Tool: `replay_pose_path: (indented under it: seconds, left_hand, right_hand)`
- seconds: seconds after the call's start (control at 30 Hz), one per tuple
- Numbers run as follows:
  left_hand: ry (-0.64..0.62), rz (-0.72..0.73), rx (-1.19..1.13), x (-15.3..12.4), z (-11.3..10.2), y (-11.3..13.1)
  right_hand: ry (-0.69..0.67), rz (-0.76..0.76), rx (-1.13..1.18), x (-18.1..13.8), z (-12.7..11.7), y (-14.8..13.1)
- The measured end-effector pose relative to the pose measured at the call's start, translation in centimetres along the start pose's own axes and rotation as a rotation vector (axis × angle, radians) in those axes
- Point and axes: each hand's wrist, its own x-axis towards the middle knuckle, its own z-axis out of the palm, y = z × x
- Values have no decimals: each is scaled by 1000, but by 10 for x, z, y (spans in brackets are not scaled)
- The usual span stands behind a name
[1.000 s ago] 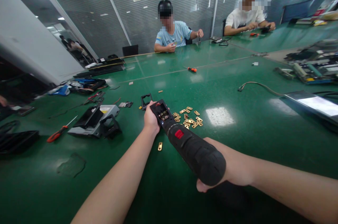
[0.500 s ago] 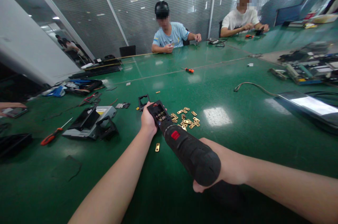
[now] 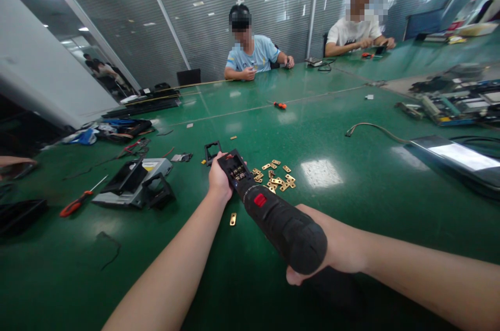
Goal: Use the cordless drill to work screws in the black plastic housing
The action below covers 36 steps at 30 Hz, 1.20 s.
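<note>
Black power driver [image 3: 283, 232]: right hand [image 3: 339, 245] wrapped round it, nose at black housing [image 3: 229, 158] | left hand [image 3: 219, 180]: clasping housing's left side, metal pieces [image 3: 239, 173] inside | brass plates [image 3: 277, 181]: loose cluster on green table [image 3: 242, 274], just right of housing | single brass plate [image 3: 233, 218]: apart, nearer the wearer.

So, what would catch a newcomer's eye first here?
First, probably the black power drill, held front and centre in the right grip, its nose at a black housing in the left grip. Then the gold plates scattered on the green table, just right of that housing.
</note>
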Motion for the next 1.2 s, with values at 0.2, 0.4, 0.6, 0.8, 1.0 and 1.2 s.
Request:
replay_pose_path:
  seconds: [0.2, 0.4, 0.6, 0.8, 1.0, 1.2]
  left_hand:
    - [8, -11, -11, 1, -1, 0]
    - [-3, -14, -14, 3, -3, -1]
    - [-7, -3, -8, 1, -2, 0]
    - [0, -12, -7, 1, -3, -1]
    - [0, -11, -12, 2, -2, -1]
    - [1, -20, -9, 2, -2, -1]
  right_hand:
    - [17, 21, -3, 1, 1, 0]
    - [1, 13, 24, 2, 2, 1]
    - [9, 15, 15, 2, 2, 1]
    - [11, 20, 45, 1, 2, 2]
    - [14, 8, 24, 1, 1, 2]
    - [13, 26, 24, 1, 0, 4]
